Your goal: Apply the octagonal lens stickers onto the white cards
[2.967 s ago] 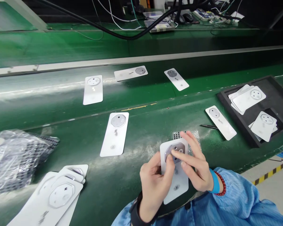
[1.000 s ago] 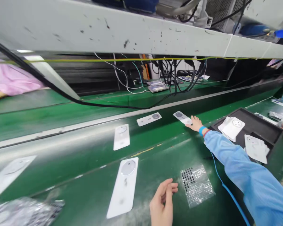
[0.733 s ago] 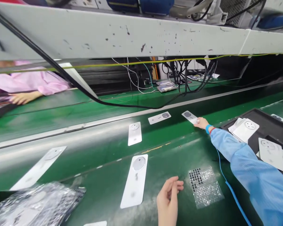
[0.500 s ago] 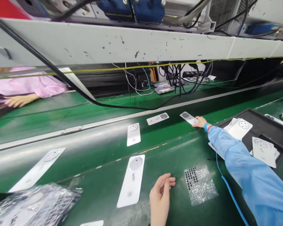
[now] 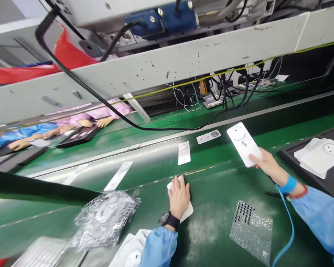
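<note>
On the green bench [image 5: 211,181]: white socket panel [image 5: 241,144] clamped in the right grip [image 5: 268,165].
Looks light, stiff, best edge-held; left grip [image 5: 179,197] together on a second panel [image 5: 187,211].

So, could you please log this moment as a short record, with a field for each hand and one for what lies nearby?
left hand: on a white card
right hand: holding another white card by its lower end
nearby: bubble wrap; plastic bag; black tray with stacked cards
surface: green bench
</note>
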The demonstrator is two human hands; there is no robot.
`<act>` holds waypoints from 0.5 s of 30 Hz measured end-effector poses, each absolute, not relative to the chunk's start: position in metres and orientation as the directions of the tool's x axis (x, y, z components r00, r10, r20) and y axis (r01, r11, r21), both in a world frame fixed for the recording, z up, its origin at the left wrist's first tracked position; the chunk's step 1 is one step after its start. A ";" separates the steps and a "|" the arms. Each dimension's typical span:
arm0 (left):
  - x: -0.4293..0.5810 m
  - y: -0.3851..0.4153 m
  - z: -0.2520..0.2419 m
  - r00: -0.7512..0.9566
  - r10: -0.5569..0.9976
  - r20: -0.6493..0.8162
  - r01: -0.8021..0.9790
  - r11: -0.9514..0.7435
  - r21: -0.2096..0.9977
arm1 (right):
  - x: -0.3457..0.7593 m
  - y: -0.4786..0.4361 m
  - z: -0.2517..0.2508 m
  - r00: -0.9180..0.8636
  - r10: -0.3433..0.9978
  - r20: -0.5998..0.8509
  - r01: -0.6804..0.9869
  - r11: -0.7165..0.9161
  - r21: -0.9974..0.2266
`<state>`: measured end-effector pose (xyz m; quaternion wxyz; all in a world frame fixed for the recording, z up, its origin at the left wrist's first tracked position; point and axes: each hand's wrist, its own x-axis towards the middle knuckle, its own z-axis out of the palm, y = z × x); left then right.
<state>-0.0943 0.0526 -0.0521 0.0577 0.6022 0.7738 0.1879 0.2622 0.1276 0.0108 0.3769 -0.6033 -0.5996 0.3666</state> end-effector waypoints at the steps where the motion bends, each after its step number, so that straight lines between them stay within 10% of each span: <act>1: -0.104 0.049 -0.051 -0.259 0.958 0.124 0.923 0.208 0.324 | 0.261 0.107 0.012 -0.015 1.000 0.017 0.414 0.022 -0.910; 9: -0.125 0.120 -0.013 -0.227 0.970 0.086 0.962 0.210 0.172 | 0.249 0.044 -0.001 0.080 0.986 -0.148 0.135 -0.158 -0.978; 15: -0.067 0.197 0.017 -0.353 0.934 0.052 0.920 0.337 0.198 | 0.268 0.032 -0.042 0.150 0.979 -0.138 0.220 -0.169 -0.961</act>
